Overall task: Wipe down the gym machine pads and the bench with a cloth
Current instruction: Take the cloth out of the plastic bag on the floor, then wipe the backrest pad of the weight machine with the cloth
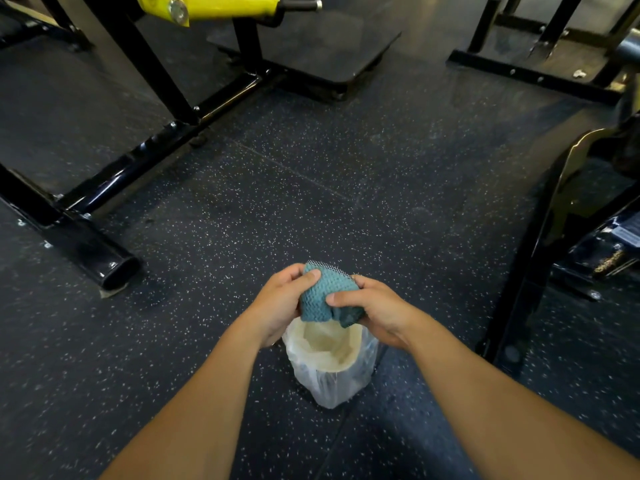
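Observation:
A teal waffle-weave cloth (327, 296) is bunched between both hands at the lower middle of the head view. My left hand (282, 303) grips its left side with the thumb pressed on top. My right hand (374, 311) grips its right side, thumb across the front. The cloth hangs just above a small white container lined with a clear plastic bag (330, 362) that stands on the floor. No pad or bench surface is plainly in view.
Speckled black rubber floor (311, 174) spreads ahead. A black machine frame (114, 174) with a yellow arm (214, 6) and a dark footplate (322, 46) stands at the upper left. Another black and gold frame (554, 230) rises on the right.

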Available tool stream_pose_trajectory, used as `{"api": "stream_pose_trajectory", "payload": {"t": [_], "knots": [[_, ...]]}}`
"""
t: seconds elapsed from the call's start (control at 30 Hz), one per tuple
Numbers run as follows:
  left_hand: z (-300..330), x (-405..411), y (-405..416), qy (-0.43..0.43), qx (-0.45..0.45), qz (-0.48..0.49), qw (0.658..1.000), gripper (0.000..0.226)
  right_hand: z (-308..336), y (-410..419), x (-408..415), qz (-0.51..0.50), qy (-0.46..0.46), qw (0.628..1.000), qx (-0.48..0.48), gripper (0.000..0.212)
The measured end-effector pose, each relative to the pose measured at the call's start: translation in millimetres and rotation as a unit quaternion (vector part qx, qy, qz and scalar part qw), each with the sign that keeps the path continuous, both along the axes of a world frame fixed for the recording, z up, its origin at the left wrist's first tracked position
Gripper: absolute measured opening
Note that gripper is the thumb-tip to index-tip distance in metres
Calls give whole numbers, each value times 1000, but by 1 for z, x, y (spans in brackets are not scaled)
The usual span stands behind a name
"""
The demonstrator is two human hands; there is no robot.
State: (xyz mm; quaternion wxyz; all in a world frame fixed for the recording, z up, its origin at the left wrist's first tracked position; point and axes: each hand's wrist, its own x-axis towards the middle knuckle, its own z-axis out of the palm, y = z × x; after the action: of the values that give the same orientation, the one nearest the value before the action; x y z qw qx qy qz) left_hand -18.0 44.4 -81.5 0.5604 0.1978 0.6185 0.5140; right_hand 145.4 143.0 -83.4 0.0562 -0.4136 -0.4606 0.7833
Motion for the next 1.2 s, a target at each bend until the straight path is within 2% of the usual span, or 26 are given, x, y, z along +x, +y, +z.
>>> {"api": "stream_pose_trajectory", "payload": {"t": [0.1,0.2,0.4,0.6,0.8,1.1,1.2], "knots": [[12,-1,7,40,15,4,999,13,8,8,4,-28,39,998,-40,61],[24,-3,10,66,36,11,997,19,20,15,6,-63,71,994,-61,46],[60,0,15,93,56,77,991,17,61,22,-4,-121,61,991,19,38],[139,6,25,94,82,127,984,17,147,33,-6,-142,67,983,90,48],[299,23,33,115,123,117,979,15,311,39,13,-173,91,965,175,50],[622,74,49,172,227,87,955,18,635,35,66,-228,187,921,253,51],[713,100,43,174,254,65,949,22,727,23,96,-240,213,908,269,51]]}}
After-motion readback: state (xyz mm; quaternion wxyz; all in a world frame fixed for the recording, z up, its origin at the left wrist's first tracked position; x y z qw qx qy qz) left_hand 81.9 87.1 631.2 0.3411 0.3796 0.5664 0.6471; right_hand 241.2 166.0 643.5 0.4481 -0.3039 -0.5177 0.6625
